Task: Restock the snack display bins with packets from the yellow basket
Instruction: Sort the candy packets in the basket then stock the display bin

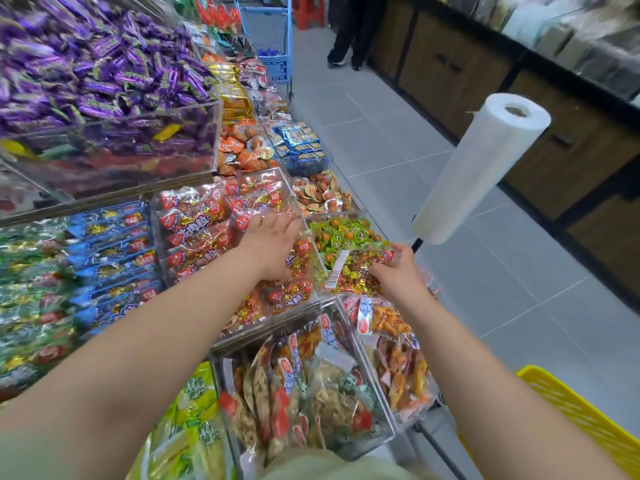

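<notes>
The red-packet bin [214, 183], a clear bin at the middle of the display, is taken as the reference. The purple candy heap [104, 74] is piled in a taller clear bin behind and to the left of it. The yellow basket [585, 420] is seen well to the right of and nearer than the red-packet bin, at floor side, cut off by the frame edge; its contents are not shown. A roll of plastic bags [481, 168] is mounted tilted on a pole to the right of the red-packet bin. A clear front bin [375, 382] of mixed snack packets is placed directly in front of the reference. Blue packets [114, 251] are laid in rows just to its left. Green-wrapped candies [346, 233] are held in the compartment just to its right.

The left hand [273, 244] is laid palm down on the red packets inside the red-packet bin, with the fingers straight and slightly spread. The right hand [398, 275] is positioned just to the right of the bin's front corner. A packet of red-and-gold candies [353, 271], marked with a white barcode label, is pinched at its right edge by that hand and is held just right of the bin's right wall, over the green-wrapped candies.
</notes>
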Action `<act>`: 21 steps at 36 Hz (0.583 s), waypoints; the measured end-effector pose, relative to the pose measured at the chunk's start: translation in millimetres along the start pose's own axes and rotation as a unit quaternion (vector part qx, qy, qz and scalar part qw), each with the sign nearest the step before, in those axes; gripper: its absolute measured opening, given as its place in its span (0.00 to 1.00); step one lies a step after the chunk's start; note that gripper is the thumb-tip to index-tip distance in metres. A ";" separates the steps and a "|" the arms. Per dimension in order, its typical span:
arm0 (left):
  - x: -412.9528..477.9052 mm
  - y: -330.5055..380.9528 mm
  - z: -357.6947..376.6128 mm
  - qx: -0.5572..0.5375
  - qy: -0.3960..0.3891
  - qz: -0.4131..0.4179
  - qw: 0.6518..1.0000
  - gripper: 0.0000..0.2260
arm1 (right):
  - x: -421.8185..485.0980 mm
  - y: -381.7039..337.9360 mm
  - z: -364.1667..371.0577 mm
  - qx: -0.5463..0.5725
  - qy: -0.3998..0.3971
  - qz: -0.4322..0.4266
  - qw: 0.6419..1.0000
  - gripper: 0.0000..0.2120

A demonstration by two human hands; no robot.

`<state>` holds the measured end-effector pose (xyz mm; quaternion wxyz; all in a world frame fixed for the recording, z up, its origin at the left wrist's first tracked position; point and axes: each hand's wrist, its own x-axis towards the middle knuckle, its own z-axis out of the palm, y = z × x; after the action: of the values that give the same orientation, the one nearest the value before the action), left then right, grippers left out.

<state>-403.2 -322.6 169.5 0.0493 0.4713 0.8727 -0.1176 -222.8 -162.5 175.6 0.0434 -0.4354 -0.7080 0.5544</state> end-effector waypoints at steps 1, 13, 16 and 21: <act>-1.3 -0.5 2.6 0.008 0.012 -0.009 1.000 0.46 | -0.4 -0.7 0.2 0.000 -0.001 0.001 1.000 0.29; 1.0 -4.2 -1.3 0.025 -0.061 -0.041 0.997 0.54 | -9.0 -14.9 0.4 -0.008 0.006 -0.024 1.000 0.15; -10.8 5.2 -16.4 -0.061 -0.014 -0.006 0.998 0.50 | -13.6 -22.3 -1.9 -0.033 0.013 -0.039 0.999 0.12; -49.1 29.0 -44.9 -0.331 0.033 0.103 0.937 0.42 | -16.3 -33.8 -2.3 -0.071 0.004 -0.039 0.997 0.06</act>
<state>-350.8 -335.8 218.0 0.1857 0.5193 0.8100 0.1994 -230.7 -171.8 211.2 0.0371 -0.4115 -0.7617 0.4991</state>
